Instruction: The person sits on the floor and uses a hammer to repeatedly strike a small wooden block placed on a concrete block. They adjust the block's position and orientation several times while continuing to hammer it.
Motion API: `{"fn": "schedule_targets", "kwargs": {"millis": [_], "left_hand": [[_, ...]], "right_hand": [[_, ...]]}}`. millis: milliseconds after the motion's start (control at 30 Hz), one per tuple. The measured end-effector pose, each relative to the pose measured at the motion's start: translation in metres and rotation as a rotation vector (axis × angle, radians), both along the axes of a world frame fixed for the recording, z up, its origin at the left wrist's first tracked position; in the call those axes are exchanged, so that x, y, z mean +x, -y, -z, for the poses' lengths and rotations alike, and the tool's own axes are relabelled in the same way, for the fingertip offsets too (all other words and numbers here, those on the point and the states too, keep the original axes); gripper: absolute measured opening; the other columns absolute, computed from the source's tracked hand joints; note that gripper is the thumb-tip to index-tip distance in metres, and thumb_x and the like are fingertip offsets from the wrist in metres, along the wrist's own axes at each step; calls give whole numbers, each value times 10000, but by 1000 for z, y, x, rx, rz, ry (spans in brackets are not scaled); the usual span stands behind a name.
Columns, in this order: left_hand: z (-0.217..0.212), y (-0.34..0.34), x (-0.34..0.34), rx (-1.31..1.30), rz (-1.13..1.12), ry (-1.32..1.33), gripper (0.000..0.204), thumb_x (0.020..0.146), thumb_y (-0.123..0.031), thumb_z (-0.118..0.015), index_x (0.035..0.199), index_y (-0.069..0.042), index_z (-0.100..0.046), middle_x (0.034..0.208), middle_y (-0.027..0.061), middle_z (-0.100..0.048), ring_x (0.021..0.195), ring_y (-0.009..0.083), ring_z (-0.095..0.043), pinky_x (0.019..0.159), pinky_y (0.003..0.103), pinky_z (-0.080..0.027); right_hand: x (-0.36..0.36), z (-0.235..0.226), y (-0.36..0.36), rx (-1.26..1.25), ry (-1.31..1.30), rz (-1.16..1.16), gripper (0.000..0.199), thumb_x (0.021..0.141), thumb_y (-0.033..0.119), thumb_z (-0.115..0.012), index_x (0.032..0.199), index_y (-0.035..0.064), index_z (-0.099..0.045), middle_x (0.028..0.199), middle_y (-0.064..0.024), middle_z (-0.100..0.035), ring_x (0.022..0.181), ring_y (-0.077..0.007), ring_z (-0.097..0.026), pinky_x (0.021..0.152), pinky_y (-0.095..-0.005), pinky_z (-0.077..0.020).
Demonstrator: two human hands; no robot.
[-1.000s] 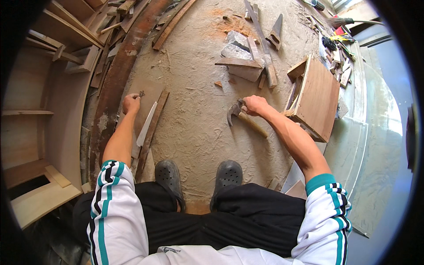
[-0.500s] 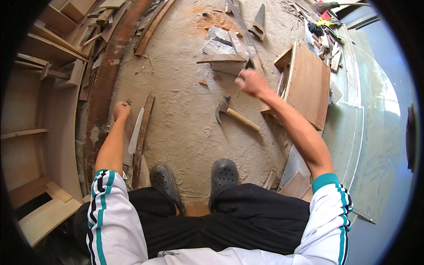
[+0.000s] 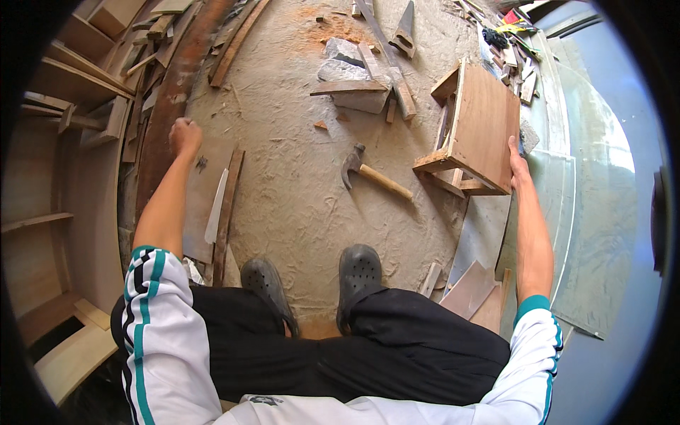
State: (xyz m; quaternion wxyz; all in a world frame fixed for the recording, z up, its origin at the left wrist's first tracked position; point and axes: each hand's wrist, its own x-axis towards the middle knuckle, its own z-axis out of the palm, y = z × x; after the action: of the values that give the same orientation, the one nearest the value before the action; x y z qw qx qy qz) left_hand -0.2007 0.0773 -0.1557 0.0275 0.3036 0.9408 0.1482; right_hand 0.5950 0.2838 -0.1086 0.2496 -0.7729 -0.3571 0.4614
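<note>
At the right, a brown wooden box with an open frame side [image 3: 484,127] stands on the floor. My right hand [image 3: 520,170] grips its right edge, thumb along the panel and other fingers hidden behind it. My left hand [image 3: 185,137] is closed beside a long reddish-brown beam [image 3: 161,145]; whatever its fingers hold, if anything, does not show. Just below that hand, a small dark heap, perhaps of nails [image 3: 201,163], lies on a board. Between my hands, a claw hammer with a wooden handle [image 3: 382,180] rests on the floor.
A handsaw [image 3: 404,32] lies far off, near grey stone blocks [image 3: 343,64] and a long wooden strip [image 3: 386,53]. Glass sheets [image 3: 591,212] lean along the right. Wooden cabinets [image 3: 42,177] stand at the left. Scrap wood [image 3: 520,71] is piled at the far right.
My right hand has moved from above the floor, left of the box, to the box's right edge. My left hand has moved away from the small dark heap, farther from me.
</note>
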Motion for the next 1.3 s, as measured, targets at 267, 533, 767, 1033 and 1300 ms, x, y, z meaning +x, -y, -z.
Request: {"fn": "schedule_targets", "kwargs": {"millis": [267, 533, 767, 1033, 1300], "left_hand": [[-44, -61, 67, 49, 386, 90, 268, 927, -281, -536, 1124, -128, -634, 1188, 104, -663, 1112, 327, -620, 918, 468, -490], [-94, -80, 74, 64, 487, 67, 280, 901, -236, -561, 1151, -132, -631, 1206, 106, -665, 1129, 313, -622, 925, 458, -498], [-100, -88, 63, 152, 317, 249, 337, 878, -247, -584, 1197, -147, -630, 1244, 107, -659, 1155, 297, -624, 970, 438, -489], [-81, -104, 32, 281, 275, 399, 329, 830, -218, -584, 1108, -124, -732, 1212, 144, -687, 1123, 306, -655, 977, 392, -503], [-62, -117, 35, 363, 309, 643, 323, 799, -229, -634, 1073, -102, -749, 1171, 164, -701, 1102, 292, -670, 977, 365, -502]], "right_hand": [[13, -29, -1, 125, 251, 27, 1081, 842, 793, -507, 1350, -160, -463, 1331, -234, -570, 1190, -300, -592, 968, -422, -497], [-59, -176, 78, 180, 201, -78, 1049, 872, 785, -467, 1277, -181, -527, 1226, -253, -627, 1075, -282, -640, 929, -404, -516], [-204, -194, 151, 47, 54, -257, 936, 892, 772, -416, 1287, -61, -577, 1179, -184, -656, 1023, -236, -650, 886, -390, -539], [-309, -112, 227, -139, -78, -430, 939, 879, 791, -411, 1167, -71, -645, 1069, -183, -682, 971, -236, -638, 849, -418, -524], [-345, -59, 226, -68, 19, -426, 962, 892, 781, -418, 991, -138, -685, 943, -191, -690, 874, -220, -635, 800, -401, -505]]}}
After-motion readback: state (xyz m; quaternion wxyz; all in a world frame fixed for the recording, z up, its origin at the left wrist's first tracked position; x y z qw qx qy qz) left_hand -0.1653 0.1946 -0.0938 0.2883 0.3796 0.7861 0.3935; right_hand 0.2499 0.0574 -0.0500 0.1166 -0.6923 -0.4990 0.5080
